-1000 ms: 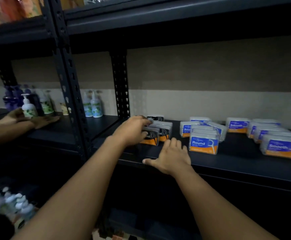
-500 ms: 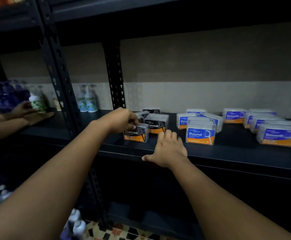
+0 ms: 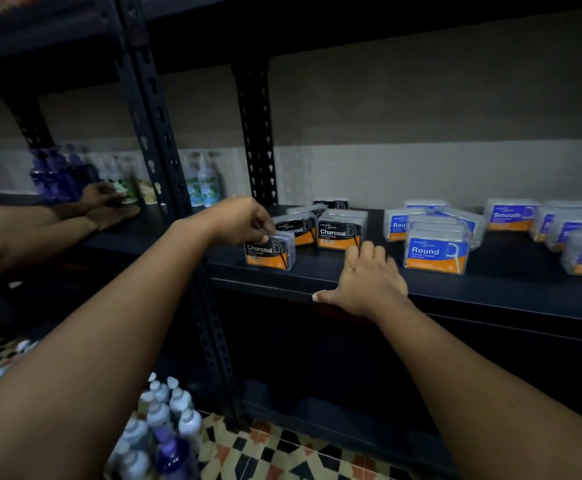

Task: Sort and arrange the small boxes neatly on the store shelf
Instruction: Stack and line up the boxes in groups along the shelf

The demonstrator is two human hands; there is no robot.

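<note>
On the dark shelf (image 3: 490, 292) stand small clear floss boxes. My left hand (image 3: 241, 220) grips the top of the front black-and-orange Charcoal box (image 3: 270, 252) near the shelf's front edge. Two more Charcoal boxes (image 3: 340, 232) stand just behind it. My right hand (image 3: 365, 282) lies flat on the shelf's front edge, fingers apart, between the Charcoal boxes and a blue-and-orange Round box (image 3: 435, 252). More Round boxes sit behind that one. Blue Smooth boxes (image 3: 511, 216) are scattered at the far right.
A black slotted upright (image 3: 165, 188) divides the shelf bays; another upright (image 3: 256, 140) stands at the back. In the left bay another person's hands (image 3: 106, 206) handle pump bottles (image 3: 203, 181). White-capped bottles (image 3: 165, 420) stand below on a patterned tile floor.
My left hand has pulled one Charcoal box out of the cluster, forward and left toward the shelf's front edge. My right hand has stayed on the edge.
</note>
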